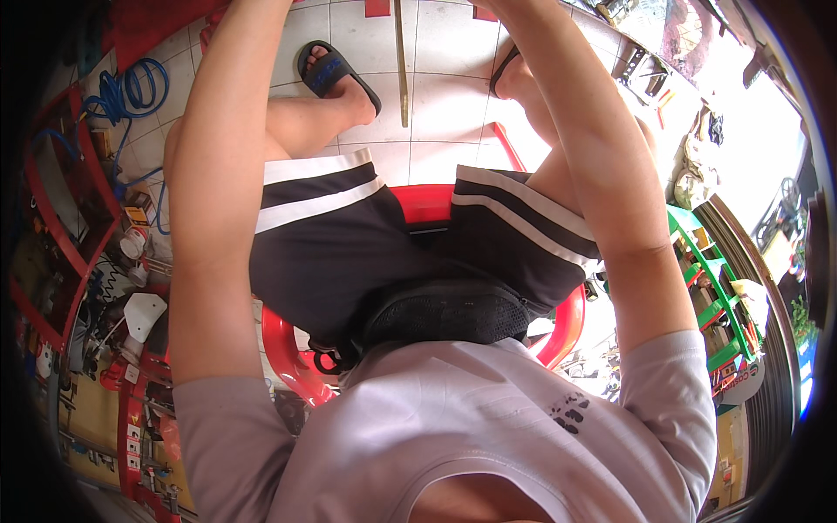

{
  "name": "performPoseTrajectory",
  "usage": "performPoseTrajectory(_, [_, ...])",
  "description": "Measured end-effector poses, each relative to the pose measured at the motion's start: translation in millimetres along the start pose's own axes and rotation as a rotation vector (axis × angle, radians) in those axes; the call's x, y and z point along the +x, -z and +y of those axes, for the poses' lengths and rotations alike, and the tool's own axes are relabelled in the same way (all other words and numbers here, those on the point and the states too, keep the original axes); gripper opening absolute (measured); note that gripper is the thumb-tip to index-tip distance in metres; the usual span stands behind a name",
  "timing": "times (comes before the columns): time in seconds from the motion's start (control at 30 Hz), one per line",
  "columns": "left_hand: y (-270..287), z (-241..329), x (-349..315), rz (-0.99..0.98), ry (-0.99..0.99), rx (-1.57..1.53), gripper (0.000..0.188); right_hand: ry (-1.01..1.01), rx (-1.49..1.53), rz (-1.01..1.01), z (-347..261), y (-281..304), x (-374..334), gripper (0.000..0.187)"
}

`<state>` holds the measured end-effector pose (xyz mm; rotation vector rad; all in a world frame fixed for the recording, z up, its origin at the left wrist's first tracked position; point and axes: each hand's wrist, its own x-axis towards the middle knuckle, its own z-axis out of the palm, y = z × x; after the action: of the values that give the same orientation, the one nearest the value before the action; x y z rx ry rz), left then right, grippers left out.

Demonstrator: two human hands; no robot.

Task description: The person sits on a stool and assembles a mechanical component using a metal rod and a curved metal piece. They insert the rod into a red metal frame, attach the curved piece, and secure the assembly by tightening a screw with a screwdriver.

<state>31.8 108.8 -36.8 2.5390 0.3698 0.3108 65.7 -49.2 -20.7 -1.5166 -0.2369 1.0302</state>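
Observation:
Both my arms reach up past the frame's upper edge, and my two hands lie beyond it. The left forearm (222, 131) leaves the picture left of the middle, and the right forearm (575, 105) leaves just right of it. What the hands hold or touch is hidden. Between the forearms, a long thin bar (402, 65) runs down from the upper edge over the tiled floor. Small red parts (377, 8) show at that edge.
I sit on a red plastic chair (427, 204), a black bag (449, 315) at my waist. On the left are a coiled blue hose (122, 94) and a red-framed cabinet (103, 192) near cluttered parts. A green rack (728, 301) stands at the right.

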Motion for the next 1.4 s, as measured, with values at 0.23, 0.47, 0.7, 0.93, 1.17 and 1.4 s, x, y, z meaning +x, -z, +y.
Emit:
performPoseTrajectory(0.23, [3.9,7.3,0.7,-0.006,-0.024,-0.059,0.009,-0.022,-0.029,0.016,-2.5,2.9,-1.0,0.064])
performPoseTrajectory(0.47, [5.8,1.9,-5.7,0.058,-0.13,0.079,0.01,-0.003,-0.009,-0.026,3.1,-1.6,0.7,0.063])
performPoseTrajectory(0.7, [-3.0,20.9,-5.2,0.122,-0.129,0.209,0.008,-0.029,-0.031,0.039,7.5,4.7,3.0,0.063])
performPoseTrajectory(0.93, [10.9,19.7,-8.4,0.085,-0.004,0.268,0.01,0.163,-0.089,-0.075,27.2,0.0,16.8,0.075])
performPoseTrajectory(1.17, [0.1,6.7,-3.5,0.079,-0.001,0.037,0.019,0.232,-0.284,-0.04,59.8,8.0,38.2,0.088])
performPoseTrajectory(1.4, [-16.8,7.5,-4.9,-0.696,0.47,0.063,0.029,0.289,-0.237,0.083,52.0,0.3,24.2,0.066])
